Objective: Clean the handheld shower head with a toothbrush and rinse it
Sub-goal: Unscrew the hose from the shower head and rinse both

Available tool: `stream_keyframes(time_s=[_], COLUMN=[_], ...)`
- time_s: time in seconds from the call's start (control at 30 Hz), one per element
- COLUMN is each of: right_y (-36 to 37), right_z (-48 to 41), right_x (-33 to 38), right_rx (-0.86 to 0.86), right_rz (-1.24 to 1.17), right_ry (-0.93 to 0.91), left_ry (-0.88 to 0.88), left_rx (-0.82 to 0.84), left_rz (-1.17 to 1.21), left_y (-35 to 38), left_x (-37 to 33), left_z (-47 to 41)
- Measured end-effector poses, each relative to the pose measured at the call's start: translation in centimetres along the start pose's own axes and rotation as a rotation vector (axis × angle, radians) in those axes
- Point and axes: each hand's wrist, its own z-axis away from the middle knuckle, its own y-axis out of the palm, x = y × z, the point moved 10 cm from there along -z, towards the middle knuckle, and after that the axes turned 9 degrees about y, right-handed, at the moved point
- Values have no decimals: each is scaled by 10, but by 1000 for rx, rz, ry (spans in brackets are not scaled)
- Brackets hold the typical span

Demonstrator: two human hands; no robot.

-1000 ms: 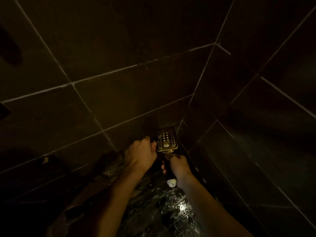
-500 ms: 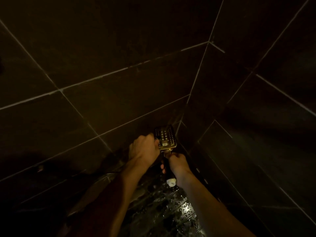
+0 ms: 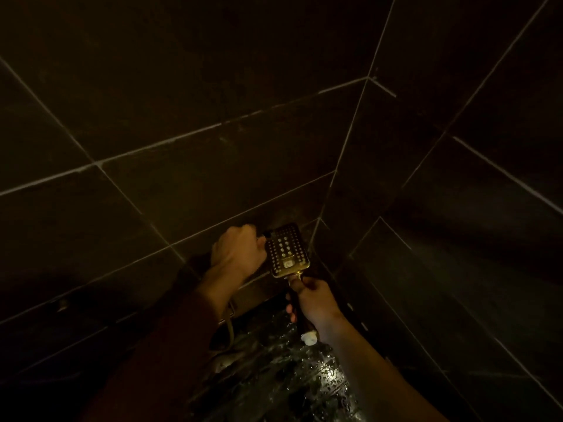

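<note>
It is very dim in this shower corner, with dark wall tiles (image 3: 213,184) crossed by pale grout lines (image 3: 158,144) that meet at the corner. Low down near that corner the handheld shower head (image 3: 288,251) is held with its flat rectangular face turned up toward the person, the rows of nozzle holes catching a yellowish glint. The right hand (image 3: 316,303) is wrapped round the handle just under the head, fingers curled tight about it, the forearm running down to the lower right. A small white fitting (image 3: 309,338) shows just below that wrist. The left hand (image 3: 237,254) is balled into a fist right against the left edge of the shower head, and a short dark tip pokes out of it at the head's upper left corner, most likely the toothbrush (image 3: 267,235), though the light is too poor to make out bristles. Beneath the left forearm a hose (image 3: 230,328) hangs down in a loop. The floor (image 3: 289,379) under both arms is wet, with bright beads of water shining on it.
</note>
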Motion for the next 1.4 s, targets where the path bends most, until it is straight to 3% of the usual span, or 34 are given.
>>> stream_keyframes(time_s=[0.17,0.43,0.63,0.73,0.9,1.13,1.4], right_y=[-2,-6,-10,-14,-16,-16,-25], right_z=[-1,-7,-5,-7,-12,-10,-13], right_x=[1,4,7,8,9,13,18], right_rx=[1,-17,3,-5,-25,-8,-42], right_rz=[21,-34,-36,-24,-21,-35,-43], right_ry=[-13,17,2,1,3,8,10], left_ry=[-9,124,36,-5,59,48,98], left_rx=[30,49,-3,47,80,64,92], left_rz=[16,57,6,24,166,111,246], left_y=[-6,1,-19,-15,1,0,23], left_x=[8,-30,-17,-7,-23,-33,-51], left_z=[-6,-4,-14,-12,-16,-17,-1])
